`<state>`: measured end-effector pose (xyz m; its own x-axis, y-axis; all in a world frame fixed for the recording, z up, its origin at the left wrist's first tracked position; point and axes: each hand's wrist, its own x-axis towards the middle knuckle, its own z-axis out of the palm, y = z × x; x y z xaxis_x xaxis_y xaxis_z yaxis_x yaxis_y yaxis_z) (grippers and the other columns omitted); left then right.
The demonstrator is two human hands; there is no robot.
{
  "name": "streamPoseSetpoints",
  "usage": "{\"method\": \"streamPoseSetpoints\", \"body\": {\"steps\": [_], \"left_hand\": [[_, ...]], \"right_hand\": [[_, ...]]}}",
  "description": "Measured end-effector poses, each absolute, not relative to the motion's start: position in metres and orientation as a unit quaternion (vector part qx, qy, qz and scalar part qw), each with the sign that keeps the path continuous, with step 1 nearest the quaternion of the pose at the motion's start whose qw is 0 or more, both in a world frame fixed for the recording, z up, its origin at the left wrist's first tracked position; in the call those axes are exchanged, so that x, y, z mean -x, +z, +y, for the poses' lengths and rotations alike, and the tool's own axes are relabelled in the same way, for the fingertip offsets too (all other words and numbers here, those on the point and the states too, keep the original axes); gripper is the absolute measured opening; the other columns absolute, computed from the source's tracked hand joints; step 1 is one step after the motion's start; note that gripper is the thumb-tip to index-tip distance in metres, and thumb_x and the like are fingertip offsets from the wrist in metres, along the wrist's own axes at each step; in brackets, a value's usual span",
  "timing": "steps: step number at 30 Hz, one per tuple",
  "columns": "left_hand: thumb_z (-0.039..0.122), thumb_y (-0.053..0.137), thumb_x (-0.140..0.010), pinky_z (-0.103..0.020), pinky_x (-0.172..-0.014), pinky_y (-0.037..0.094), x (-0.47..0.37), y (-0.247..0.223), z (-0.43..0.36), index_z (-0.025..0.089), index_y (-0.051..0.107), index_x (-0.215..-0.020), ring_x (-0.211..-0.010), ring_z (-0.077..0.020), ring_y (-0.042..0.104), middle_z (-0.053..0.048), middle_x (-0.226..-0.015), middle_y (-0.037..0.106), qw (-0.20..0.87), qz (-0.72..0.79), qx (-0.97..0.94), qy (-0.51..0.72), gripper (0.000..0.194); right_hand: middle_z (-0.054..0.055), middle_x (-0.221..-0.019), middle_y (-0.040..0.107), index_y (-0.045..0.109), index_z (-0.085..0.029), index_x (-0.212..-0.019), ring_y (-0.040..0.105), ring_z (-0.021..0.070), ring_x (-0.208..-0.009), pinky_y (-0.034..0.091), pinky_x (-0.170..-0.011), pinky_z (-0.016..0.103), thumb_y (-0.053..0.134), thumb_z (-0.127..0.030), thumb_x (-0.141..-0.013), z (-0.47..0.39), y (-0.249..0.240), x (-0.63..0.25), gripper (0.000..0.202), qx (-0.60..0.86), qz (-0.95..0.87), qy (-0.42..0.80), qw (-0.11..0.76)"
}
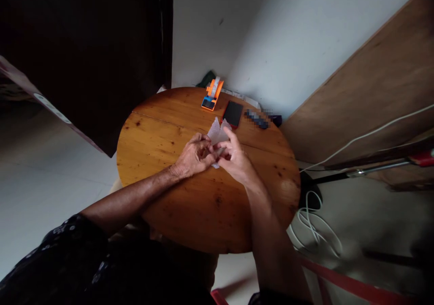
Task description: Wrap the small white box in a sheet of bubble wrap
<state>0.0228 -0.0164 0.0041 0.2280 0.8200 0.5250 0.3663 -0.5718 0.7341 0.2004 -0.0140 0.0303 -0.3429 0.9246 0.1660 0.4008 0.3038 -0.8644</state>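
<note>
The left hand (195,156) pinches the left side of a crumpled translucent sheet (214,133) above the round table (156,137). Beyond the sheet stands an orange-and-blue tape dispenser (212,96); just past it — a red-edged, dark-screened device (233,112). The right hand (236,156) pinches the sheet's right side — one finger extended. Farther right of it lies a blurred dark object (257,119).

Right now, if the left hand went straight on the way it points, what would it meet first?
Apart from the pale sheet at its fingers, the left hand would most likely meet the right hand; they look nearly together, though any gap in depth is unclear.
</note>
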Motion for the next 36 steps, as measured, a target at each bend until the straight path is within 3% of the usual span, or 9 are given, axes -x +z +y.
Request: {"method": "streamPoseSetpoints", "body": {"steps": [3, 8, 11, 17, 23, 29, 36], "left_hand": [[0.037, 0.071, -0.083, -0.032, -0.074, 0.054, -0.025, 0.009, -0.016, 0.015, 0.067, -0.076, -0.079, -0.0156, 0.060, -0.006, -0.090, 0.061, 0.251, 0.459, -0.722, 0.452, 0.023], [0.016, 0.067, -0.076, -0.026, -0.067, 0.049, -0.026, 0.008, -0.014, 0.016, 0.064, -0.071, -0.073, -0.0128, 0.056, -0.003, -0.081, 0.060, 0.270, 0.471, -0.727, 0.420, 0.006], [0.013, 0.066, -0.073, -0.028, -0.068, 0.049, -0.026, 0.008, -0.013, 0.016, 0.064, -0.077, -0.071, -0.0132, 0.055, -0.003, -0.082, 0.059, 0.268, 0.493, -0.723, 0.403, 0.005], [0.016, 0.069, -0.071, -0.043, -0.094, 0.054, -0.024, 0.004, -0.008, 0.017, 0.061, -0.115, -0.107, -0.0246, 0.060, -0.010, -0.114, 0.064, 0.260, 0.478, -0.728, 0.416, 0.045], [0.019, 0.061, -0.076, -0.047, -0.099, 0.054, -0.024, -0.003, -0.002, 0.010, 0.053, -0.134, -0.113, -0.0287, 0.063, -0.018, -0.125, 0.063, 0.335, 0.444, -0.734, 0.389, 0.059], [0.025, 0.057, -0.077, -0.050, -0.100, 0.053, -0.023, 0.001, -0.004, 0.006, 0.052, -0.138, -0.115, -0.0319, 0.062, -0.019, -0.127, 0.065, 0.332, 0.437, -0.753, 0.363, 0.065], [0.022, 0.054, -0.076, -0.050, -0.100, 0.053, -0.025, -0.006, -0.002, 0.011, 0.050, -0.139, -0.114, -0.0303, 0.063, -0.018, -0.131, 0.064, 0.308, 0.409, -0.768, 0.385, 0.065]], "right_hand": [[0.005, -0.107, 0.067, 0.023, -0.031, -0.159, 0.054, 0.0128, -0.063, 0.053, -0.062, 0.033, 0.064, -0.014, -0.078, -0.018, 0.033, -0.196, 0.093, 0.472, -0.761, 0.305, 0.326], [0.006, -0.114, 0.065, 0.021, -0.032, -0.160, 0.051, 0.0103, -0.060, 0.053, -0.062, 0.031, 0.059, -0.006, -0.073, -0.020, 0.036, -0.198, 0.099, 0.464, -0.778, 0.302, 0.298], [0.006, -0.115, 0.064, 0.021, -0.031, -0.160, 0.052, 0.0100, -0.062, 0.054, -0.064, 0.030, 0.059, -0.006, -0.073, -0.019, 0.035, -0.201, 0.098, 0.454, -0.778, 0.317, 0.298], [0.005, -0.114, 0.064, 0.025, -0.029, -0.159, 0.053, 0.0099, -0.063, 0.053, -0.067, 0.031, 0.058, -0.007, -0.073, -0.018, 0.034, -0.201, 0.094, 0.452, -0.777, 0.320, 0.298], [0.006, -0.114, 0.064, 0.030, -0.028, -0.156, 0.055, 0.0112, -0.064, 0.054, -0.067, 0.033, 0.060, -0.011, -0.075, -0.018, 0.036, -0.203, 0.088, 0.450, -0.772, 0.324, 0.310], [0.006, -0.102, 0.068, 0.038, -0.022, -0.151, 0.064, 0.0167, -0.078, 0.056, -0.073, 0.036, 0.059, -0.020, -0.081, -0.008, 0.035, -0.217, 0.073, 0.473, -0.746, 0.267, 0.386], [0.010, -0.118, 0.072, 0.037, -0.022, -0.153, 0.067, 0.0239, -0.110, 0.052, -0.102, 0.049, 0.053, -0.015, -0.086, -0.001, 0.025, -0.215, 0.069, 0.473, -0.765, 0.219, 0.378]]}}
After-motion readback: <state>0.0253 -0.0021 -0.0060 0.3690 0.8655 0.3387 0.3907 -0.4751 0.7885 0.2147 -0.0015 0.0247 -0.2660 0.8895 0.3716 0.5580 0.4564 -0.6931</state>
